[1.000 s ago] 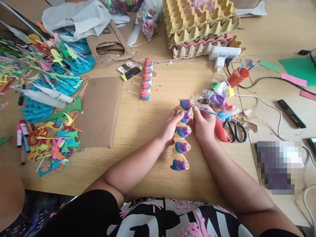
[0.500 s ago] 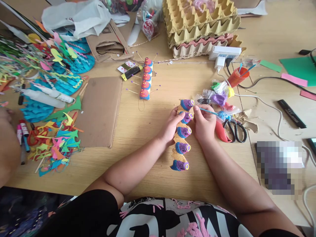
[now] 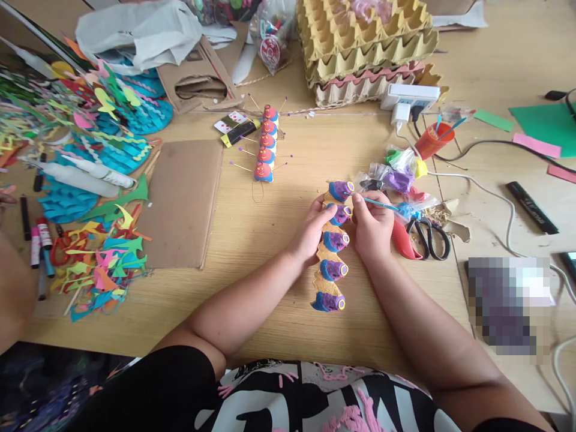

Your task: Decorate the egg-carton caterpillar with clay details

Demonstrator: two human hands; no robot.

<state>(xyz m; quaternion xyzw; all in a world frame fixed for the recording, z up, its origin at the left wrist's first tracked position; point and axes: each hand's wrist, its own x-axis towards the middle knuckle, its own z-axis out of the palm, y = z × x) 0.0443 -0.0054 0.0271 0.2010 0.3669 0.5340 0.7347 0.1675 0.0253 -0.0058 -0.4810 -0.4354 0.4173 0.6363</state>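
Observation:
My left hand [image 3: 312, 231] grips a strip cut from an egg carton [image 3: 330, 285] near its far end, the thumb lying on top. Its several cups are covered in purple and blue clay, with yellow rings at their tips. Between the fingers of my right hand [image 3: 374, 228] is a thin blue modelling tool [image 3: 380, 204], its tip against the farthest cup. Further back stands another egg carton strip [image 3: 265, 155], decorated in red and blue with smiling faces and purple-tipped sticks poking out of both sides.
Scissors [image 3: 427, 237] and bagged clay [image 3: 399, 178] lie right of my right hand. An orange cup [image 3: 434, 141] holds tools. Stacked egg trays [image 3: 366, 45] and a power strip [image 3: 413, 96] stand behind. Cardboard [image 3: 182, 204] and paper scraps [image 3: 108, 258] lie left, near another person's arm [image 3: 11, 294].
My hands and the strip stay almost in place; the tool tip shifts slightly on the farthest cup. At the left edge, the other person's arm has moved, uncovering a black marker.

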